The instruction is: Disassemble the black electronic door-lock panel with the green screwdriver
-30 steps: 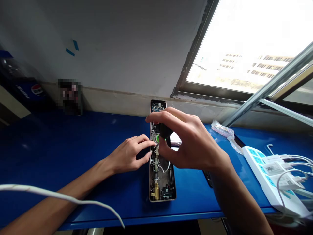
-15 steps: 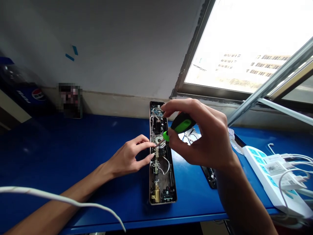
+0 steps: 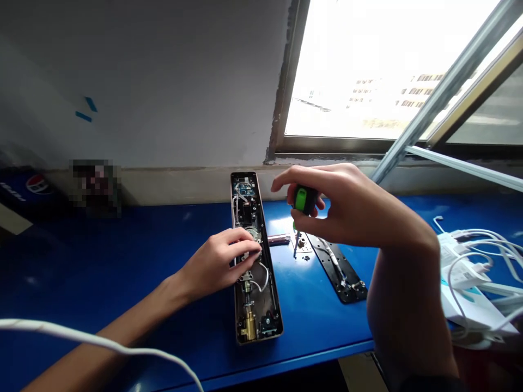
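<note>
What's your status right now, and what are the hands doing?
Left hand resting on opened electronic lock panel. Right hand gripping green-handled screwdriver, tip down, beside the panel. Black metal plate lying further right, under the right hand.

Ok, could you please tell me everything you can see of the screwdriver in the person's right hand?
The screwdriver has a stubby black handle with a bright green panel, plastic by the look of it, and a thin metal shaft. The right hand grips the handle between thumb and fingers, the shaft pointing down with a slight tilt, above the blue tabletop, beside a small metal plate. Whether the tip touches anything cannot be told.
</note>
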`<action>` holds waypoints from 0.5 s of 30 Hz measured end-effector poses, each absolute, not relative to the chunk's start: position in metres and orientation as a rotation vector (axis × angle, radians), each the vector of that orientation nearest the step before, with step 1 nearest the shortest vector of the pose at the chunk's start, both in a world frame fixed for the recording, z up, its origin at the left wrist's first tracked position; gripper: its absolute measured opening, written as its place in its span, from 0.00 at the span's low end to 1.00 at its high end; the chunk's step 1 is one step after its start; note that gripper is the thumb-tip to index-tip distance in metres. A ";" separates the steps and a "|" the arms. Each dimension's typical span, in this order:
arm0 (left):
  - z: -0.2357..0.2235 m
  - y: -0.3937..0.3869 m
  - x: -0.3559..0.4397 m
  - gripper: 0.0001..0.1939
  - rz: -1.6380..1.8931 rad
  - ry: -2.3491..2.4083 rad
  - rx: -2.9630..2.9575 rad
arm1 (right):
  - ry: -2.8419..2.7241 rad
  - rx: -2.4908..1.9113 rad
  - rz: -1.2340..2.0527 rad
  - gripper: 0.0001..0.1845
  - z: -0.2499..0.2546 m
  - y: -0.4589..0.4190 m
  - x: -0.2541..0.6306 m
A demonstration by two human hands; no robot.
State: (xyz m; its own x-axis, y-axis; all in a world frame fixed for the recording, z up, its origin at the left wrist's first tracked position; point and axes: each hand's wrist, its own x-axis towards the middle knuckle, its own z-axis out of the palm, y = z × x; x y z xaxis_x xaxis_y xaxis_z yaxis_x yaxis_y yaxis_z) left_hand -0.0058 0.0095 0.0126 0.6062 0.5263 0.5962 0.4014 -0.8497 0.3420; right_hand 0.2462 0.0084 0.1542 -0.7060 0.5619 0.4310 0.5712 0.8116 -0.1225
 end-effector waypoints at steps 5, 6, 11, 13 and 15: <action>0.043 0.043 0.056 0.07 0.481 0.591 2.936 | -2.663 -1.207 0.147 0.17 0.154 0.023 0.280; 0.045 0.051 0.069 0.07 0.343 0.584 2.954 | -2.657 -1.260 0.190 0.17 0.154 0.025 0.285; 0.034 0.080 0.113 0.10 -0.015 0.626 2.977 | -2.604 -1.284 0.220 0.17 0.153 0.028 0.299; 0.027 0.084 0.120 0.11 -0.047 0.612 2.969 | -2.590 -1.271 0.201 0.17 0.153 0.028 0.302; 0.023 0.084 0.123 0.12 -0.072 0.611 2.953 | -2.584 -1.270 0.180 0.16 0.153 0.027 0.305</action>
